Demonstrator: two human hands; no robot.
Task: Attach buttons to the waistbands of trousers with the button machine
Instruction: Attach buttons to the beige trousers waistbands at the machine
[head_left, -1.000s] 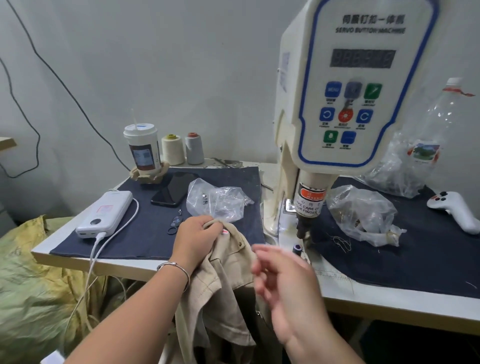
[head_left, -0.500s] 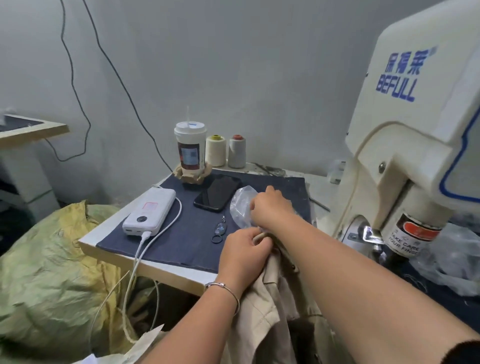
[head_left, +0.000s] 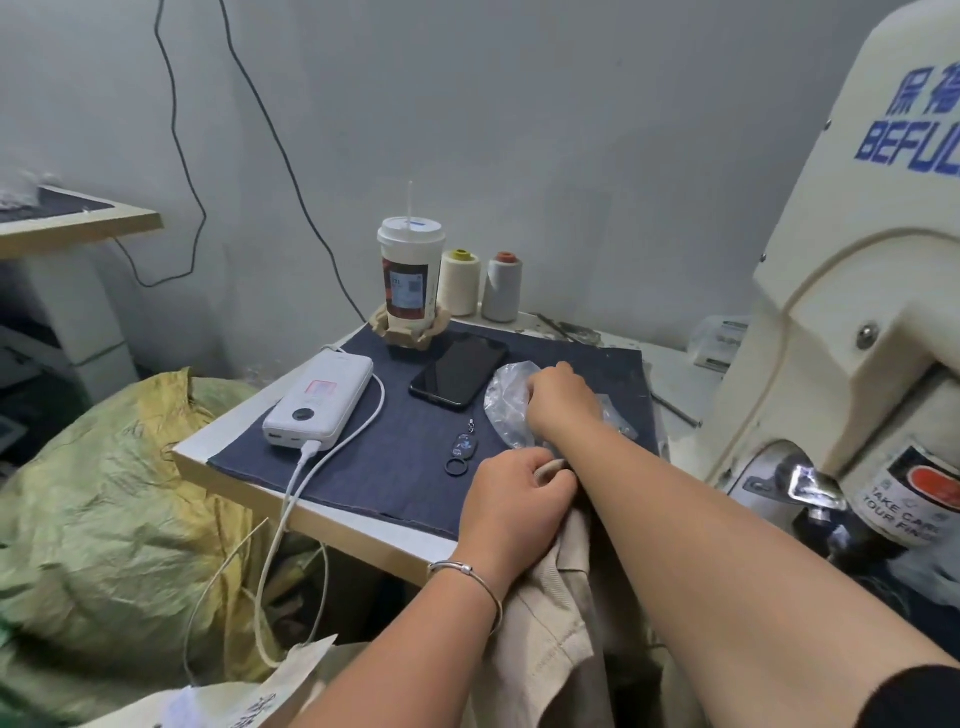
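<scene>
While left hand (head_left: 511, 496) grips trousers (head_left: 550, 623) waistband, right hand (head_left: 558, 397) digs in plastic bag (head_left: 506, 400), grasp unclear. Cloth soft, limp: you pinch near edge; buttons likely small, slippery.

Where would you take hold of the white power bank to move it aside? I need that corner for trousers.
Grip the power bank across its two long sides near the far end, coming down from above with the fingers. It lies flat on the dark cloth, and the white cable is plugged into its near end, so stay off that end.
</scene>
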